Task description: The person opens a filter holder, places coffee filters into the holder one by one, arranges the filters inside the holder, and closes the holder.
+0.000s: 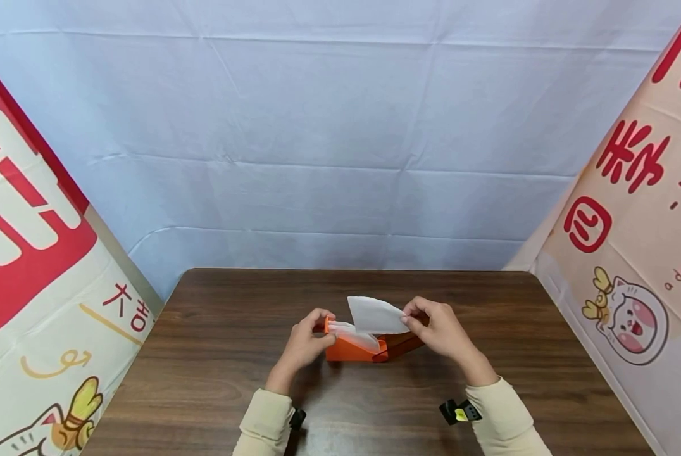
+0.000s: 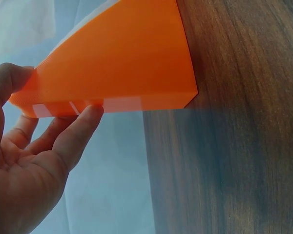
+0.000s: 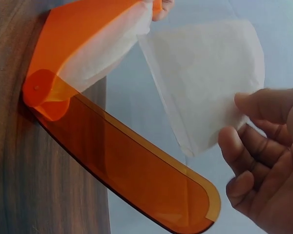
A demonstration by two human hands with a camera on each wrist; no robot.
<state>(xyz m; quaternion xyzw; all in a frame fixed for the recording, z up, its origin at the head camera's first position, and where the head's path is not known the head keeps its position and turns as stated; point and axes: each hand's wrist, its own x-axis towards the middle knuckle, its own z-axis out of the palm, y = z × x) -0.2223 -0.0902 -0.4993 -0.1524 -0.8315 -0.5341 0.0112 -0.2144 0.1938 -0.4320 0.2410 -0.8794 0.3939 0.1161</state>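
On the dark table stands an orange coffee filter holder [image 1: 349, 352], its amber see-through lid [image 3: 132, 165] swung down open to the right. White paper filters [image 3: 105, 51] lean inside it. My left hand [image 1: 305, 339] grips the holder's tall left end, thumb on one side and fingertips against the taped back wall [image 2: 122, 104]. Between thumb and fingers of my right hand [image 1: 440, 328], one white coffee filter [image 3: 205, 83] is pinched by its edge. That filter hangs over the holder's open top, with its far corner close to the stack in the right wrist view.
The brown wood-grain table [image 1: 215, 354] reaches to a pale blue cloth backdrop [image 1: 318, 158] behind. Printed cloth banners [image 1: 38, 266] hang at the left and right sides. A dark wrist camera [image 1: 460, 411] sits at each cuff.
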